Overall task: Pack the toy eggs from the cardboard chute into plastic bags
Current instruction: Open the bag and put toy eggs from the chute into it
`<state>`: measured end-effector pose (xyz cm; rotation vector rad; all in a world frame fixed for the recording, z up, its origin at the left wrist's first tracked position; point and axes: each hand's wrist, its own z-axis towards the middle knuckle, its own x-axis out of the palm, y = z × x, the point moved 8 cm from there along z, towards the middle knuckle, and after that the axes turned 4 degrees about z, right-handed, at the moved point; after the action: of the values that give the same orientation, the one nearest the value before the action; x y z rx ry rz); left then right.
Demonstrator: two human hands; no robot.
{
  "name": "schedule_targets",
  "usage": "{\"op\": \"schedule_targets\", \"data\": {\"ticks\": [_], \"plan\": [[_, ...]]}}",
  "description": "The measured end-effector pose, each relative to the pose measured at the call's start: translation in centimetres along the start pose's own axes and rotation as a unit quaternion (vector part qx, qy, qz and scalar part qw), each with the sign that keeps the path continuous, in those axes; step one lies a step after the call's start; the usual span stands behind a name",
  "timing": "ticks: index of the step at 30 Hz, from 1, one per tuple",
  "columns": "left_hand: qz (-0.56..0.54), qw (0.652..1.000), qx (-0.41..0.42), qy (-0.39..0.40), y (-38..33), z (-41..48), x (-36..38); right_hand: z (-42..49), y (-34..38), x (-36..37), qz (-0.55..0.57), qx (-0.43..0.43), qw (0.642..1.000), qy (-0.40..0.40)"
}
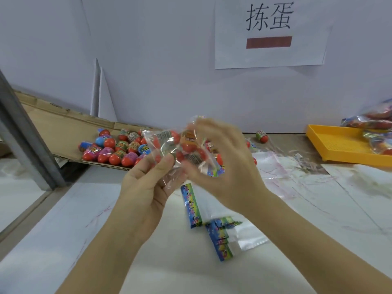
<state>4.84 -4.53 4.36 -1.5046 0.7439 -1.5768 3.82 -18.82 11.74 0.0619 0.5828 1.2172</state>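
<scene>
Above, sign (269,32) reads 拣蛋; left hand (148,187), right hand (224,162) grip egg-filled bag (167,145).

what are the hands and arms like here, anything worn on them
No gloves on the left hand or the right hand. The left forearm and right forearm are uncovered too, with no sleeve in frame. No watch, bracelet or ring shows, though the right hand is blurred, so a thin ring could be missed.
</scene>
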Motion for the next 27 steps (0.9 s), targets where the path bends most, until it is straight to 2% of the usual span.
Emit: {"op": "schedule_targets", "data": {"ticks": [1,2,3,4,5,6,10,14,21,27], "plan": [[-0.002,1.000,0.004,0.010,0.2,0.1,0.0,0.2,-1.4,-0.2,0.048,0.111,0.993,-0.013],[-0.003,1.000,0.000,0.014,0.1,0.0,0.3,0.0,-3.0,0.1,0.107,0.233,0.967,-0.003],[0.002,1.000,0.000,0.022,0.0,-0.1,0.7,-0.6,-4.5,0.8,0.183,0.340,0.922,0.023],[0.012,1.000,0.001,0.024,-0.1,-0.2,0.8,-1.2,-5.4,1.5,0.267,0.410,0.871,0.056],[0.027,0.999,0.004,0.029,0.0,-0.2,0.7,-1.4,-5.7,1.9,0.335,0.442,0.828,0.085],[0.047,0.998,0.000,0.029,0.1,-0.2,0.8,-1.2,-5.8,2.0,0.368,0.446,0.810,0.101],[0.026,0.999,-0.027,-0.020,0.3,0.0,0.0,-0.7,-5.4,1.4,0.387,0.404,0.821,0.114],[0.067,0.996,0.033,-0.045,-0.9,-0.1,-0.8,-0.8,-4.9,1.9,0.343,0.385,0.837,0.183],[0.181,0.970,0.131,-0.093,-2.6,-0.9,-1.1,-0.9,-6.3,1.7,0.319,0.409,0.846,0.125],[0.236,0.951,0.181,-0.082,-4.0,-1.1,-0.9,-0.3,-6.2,0.6,0.302,0.390,0.860,0.132]]}}
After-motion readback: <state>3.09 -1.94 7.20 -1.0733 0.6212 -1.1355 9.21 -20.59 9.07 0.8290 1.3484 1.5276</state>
